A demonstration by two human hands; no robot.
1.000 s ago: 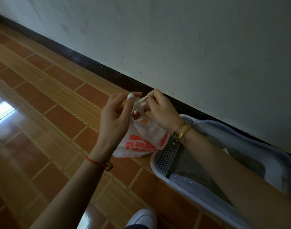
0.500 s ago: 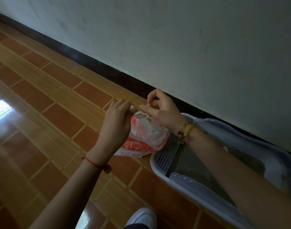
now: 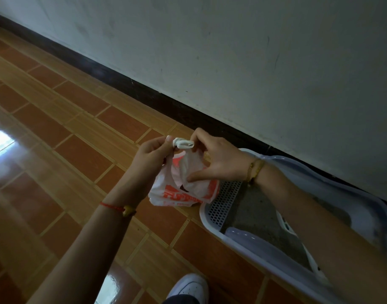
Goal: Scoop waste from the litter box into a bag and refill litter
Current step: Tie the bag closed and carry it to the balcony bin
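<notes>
A small white plastic bag with orange print (image 3: 183, 185) hangs in the air between my two hands, above the floor just left of the litter box. My left hand (image 3: 150, 159) pinches its twisted white handles at the top left. My right hand (image 3: 218, 159) pinches the same handle loop from the right, its thumb pressed into the bag's side. The pale litter box (image 3: 254, 244) lies on the floor by the wall, with grey litter (image 3: 260, 213) inside and a perforated grid at its near end. My right forearm crosses over it.
A white wall with a dark skirting board (image 3: 144, 93) runs diagonally behind. The floor is glossy orange-brown tile (image 3: 67, 150). A white shoe (image 3: 188, 286) shows at the bottom edge.
Both hands have risen and pulled apart a little, drawing the bag's handles into a tight twisted loop between the fingertips. The bag hangs a bit higher than before.
</notes>
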